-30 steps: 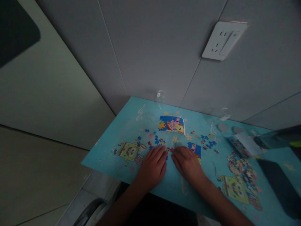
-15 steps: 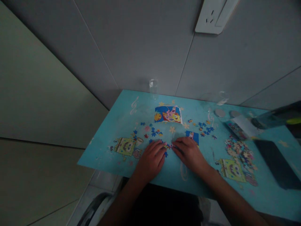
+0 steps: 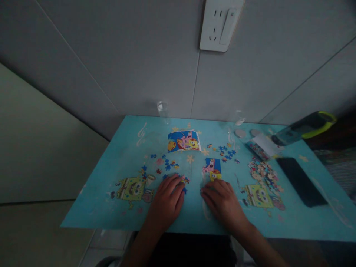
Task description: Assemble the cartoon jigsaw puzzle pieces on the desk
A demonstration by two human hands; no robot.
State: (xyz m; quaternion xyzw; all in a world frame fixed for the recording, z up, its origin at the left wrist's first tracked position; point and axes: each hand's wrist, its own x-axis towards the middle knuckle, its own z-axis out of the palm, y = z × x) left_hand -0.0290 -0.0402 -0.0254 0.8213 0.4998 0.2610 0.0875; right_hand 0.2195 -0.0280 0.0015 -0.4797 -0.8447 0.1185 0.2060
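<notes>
Flanking bare tabletop (image 3: 192, 213), left hand (image 3: 166, 202) and right hand (image 3: 222, 200) rest near its edge (image 3: 111, 227).

my joined puzzle section (image 3: 213, 165): blue-pink-yellow, ragged left edge, flat | my loose pieces (image 3: 168, 167): mostly blue, scattered either side

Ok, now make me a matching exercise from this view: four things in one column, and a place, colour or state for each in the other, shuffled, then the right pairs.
Things
1. Partly joined puzzle
2. Wall socket
3. Bottle
4. Flat slab

Descriptions
A. Has bright yellow-green trim
B. Dark all over, lying on the table to the right of the mixed-colour heap of pieces
C. On the table, just beyond the right hand
D. White, set above the table

Right pairs: 1-C, 2-D, 3-A, 4-B
</notes>
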